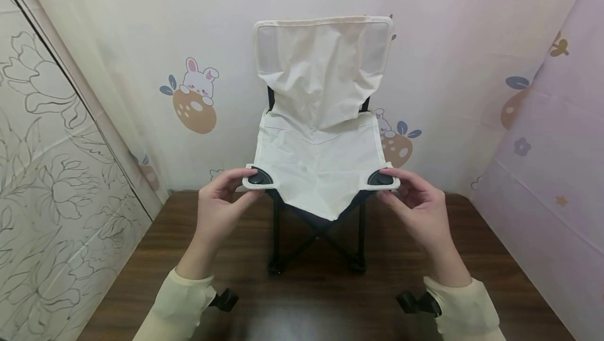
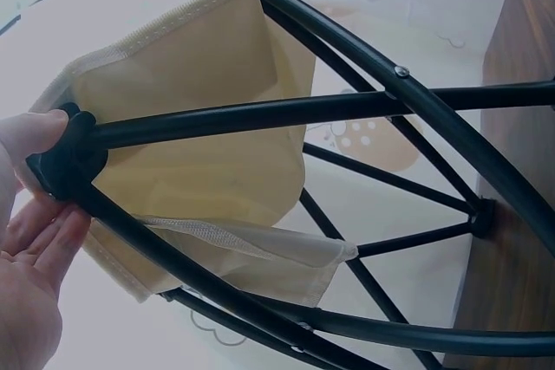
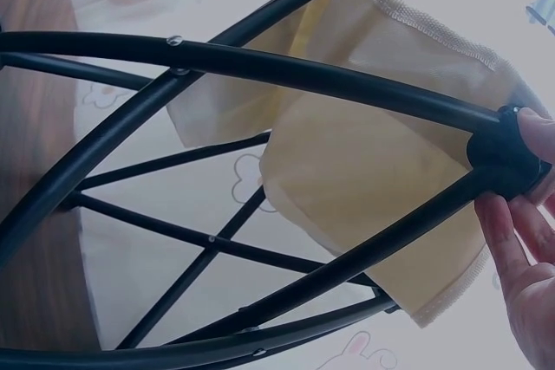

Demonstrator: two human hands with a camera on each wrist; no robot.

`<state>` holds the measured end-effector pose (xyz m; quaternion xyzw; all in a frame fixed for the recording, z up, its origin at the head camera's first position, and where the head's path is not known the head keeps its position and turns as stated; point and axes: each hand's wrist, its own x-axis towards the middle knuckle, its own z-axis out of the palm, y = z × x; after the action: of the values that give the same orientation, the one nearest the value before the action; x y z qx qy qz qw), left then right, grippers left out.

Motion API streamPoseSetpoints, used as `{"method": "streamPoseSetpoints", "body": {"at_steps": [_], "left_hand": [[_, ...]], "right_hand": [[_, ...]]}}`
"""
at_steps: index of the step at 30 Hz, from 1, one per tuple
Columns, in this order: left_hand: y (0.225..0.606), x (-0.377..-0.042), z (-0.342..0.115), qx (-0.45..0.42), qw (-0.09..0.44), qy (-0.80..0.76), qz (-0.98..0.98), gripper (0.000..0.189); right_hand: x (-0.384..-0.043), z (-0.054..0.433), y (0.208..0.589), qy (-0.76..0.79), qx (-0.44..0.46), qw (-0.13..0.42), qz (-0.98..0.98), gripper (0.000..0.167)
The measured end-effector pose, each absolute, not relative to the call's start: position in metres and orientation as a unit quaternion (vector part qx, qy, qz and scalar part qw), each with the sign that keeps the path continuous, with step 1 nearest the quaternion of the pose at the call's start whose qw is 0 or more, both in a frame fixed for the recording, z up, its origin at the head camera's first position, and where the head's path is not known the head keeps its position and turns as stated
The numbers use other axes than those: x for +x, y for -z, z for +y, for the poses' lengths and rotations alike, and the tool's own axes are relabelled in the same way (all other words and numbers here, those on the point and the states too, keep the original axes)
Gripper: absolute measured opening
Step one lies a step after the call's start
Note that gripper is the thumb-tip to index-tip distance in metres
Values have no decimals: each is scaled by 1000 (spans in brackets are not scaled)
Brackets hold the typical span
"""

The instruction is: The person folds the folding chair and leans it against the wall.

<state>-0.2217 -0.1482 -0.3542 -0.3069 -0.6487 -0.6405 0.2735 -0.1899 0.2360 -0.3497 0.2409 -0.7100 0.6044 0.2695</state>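
A small folding chair (image 1: 313, 157) with a cream fabric seat and backrest stands unfolded on the wooden table, facing me. Its dark tube frame (image 2: 260, 119) crosses in X shapes under the seat. My left hand (image 1: 222, 199) pinches the front left seat corner, fingers on top and thumb below the black corner piece (image 1: 261, 176). On the other side my right hand (image 1: 417, 207) pinches the front right corner at its black corner piece (image 1: 379, 178). Both wrist views show fingers and thumb around the dark plastic joints (image 3: 503, 158) where the tubes meet.
The brown wooden table (image 1: 311, 299) spreads under the chair. Behind hangs a pale curtain (image 1: 137, 31) printed with rabbits and carrots. A panel with flower line drawings (image 1: 42, 183) stands at the left, and a printed cloth (image 1: 552, 173) hangs at the right.
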Motion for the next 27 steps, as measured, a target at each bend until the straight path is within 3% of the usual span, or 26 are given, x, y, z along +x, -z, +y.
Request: {"method": "streamPoseSetpoints", "body": {"at_steps": [27], "left_hand": [[352,-224,-145,-312,273,647,-640,41]], "right_hand": [[-193,233,347,-614,248,264,-701,45]]}}
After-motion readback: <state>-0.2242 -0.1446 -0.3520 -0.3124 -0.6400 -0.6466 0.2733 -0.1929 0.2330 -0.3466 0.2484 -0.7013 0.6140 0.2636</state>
